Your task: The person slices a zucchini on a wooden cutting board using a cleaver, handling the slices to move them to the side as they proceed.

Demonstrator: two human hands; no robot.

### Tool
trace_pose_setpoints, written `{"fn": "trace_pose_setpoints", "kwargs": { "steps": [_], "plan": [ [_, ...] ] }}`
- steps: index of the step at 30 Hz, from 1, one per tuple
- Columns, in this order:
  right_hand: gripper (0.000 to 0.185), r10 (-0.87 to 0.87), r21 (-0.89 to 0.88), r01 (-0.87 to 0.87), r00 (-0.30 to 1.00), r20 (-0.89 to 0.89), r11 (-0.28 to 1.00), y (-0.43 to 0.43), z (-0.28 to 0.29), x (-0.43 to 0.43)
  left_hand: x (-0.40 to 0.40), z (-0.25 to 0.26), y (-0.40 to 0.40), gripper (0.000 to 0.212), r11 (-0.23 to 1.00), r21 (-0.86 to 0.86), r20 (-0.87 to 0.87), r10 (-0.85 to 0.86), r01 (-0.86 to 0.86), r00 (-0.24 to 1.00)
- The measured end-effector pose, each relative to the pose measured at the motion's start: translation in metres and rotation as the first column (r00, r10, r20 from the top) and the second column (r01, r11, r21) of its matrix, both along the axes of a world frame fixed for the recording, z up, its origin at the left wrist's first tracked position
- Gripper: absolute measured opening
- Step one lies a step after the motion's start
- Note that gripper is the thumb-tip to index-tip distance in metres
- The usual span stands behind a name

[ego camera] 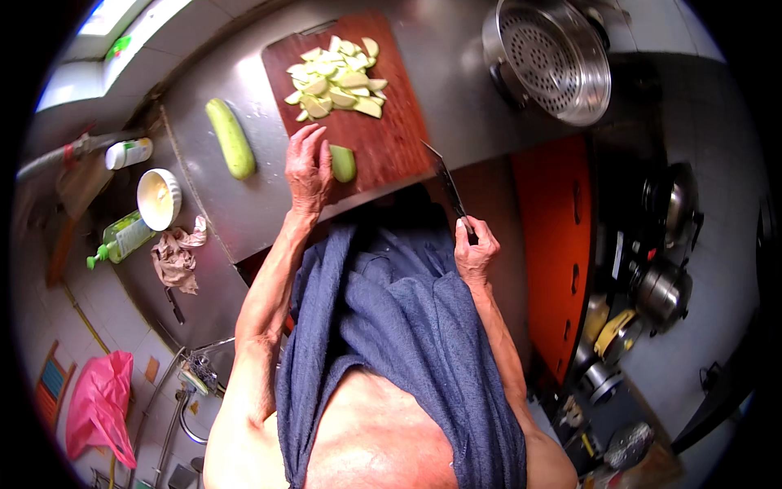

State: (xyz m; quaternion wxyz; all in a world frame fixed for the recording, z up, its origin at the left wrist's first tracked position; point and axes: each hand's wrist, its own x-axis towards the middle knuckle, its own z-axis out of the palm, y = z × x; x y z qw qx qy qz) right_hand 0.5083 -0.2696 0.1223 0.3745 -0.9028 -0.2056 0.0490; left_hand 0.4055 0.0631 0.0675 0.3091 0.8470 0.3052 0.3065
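A reddish wooden cutting board lies on the steel counter, with a heap of sliced pale-green squash on its far half. My left hand rests at the board's near left edge, its thumb side against a short piece of squash; whether the fingers grip it I cannot tell. Beyond the board's near right corner, my right hand is closed on the handle of a kitchen knife, whose blade points away towards the board's right edge. A whole pale-green squash lies left of the board.
At the back right stands a steel steamer pot with a perforated base. To the left are a white bowl, a green pump bottle, a white bottle and a crumpled cloth. A pink plastic bag hangs lower left.
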Motion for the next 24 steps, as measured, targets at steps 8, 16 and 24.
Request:
{"fn": "trace_pose_setpoints", "kwargs": {
  "steps": [8,16,24],
  "plan": [
    [0.017,-0.288,-0.039,0.286,0.943,-0.167,0.958,-0.073,-0.023,-0.056,-0.046,0.003,-0.042,0.026,0.999,0.047,0.002,-0.016,0.015,1.000],
    [0.026,-0.333,0.023,0.356,0.893,-0.304,0.934,-0.136,-0.061,-0.036,-0.084,0.002,-0.130,0.026,0.997,-0.014,-0.153,-0.080,0.079,0.985],
    [0.026,-0.347,0.018,0.378,0.866,-0.359,0.925,-0.260,-0.090,-0.024,-0.099,-0.050,-0.304,0.020,0.809,-0.580,-0.358,-0.354,0.091,0.864]
  ]
}}
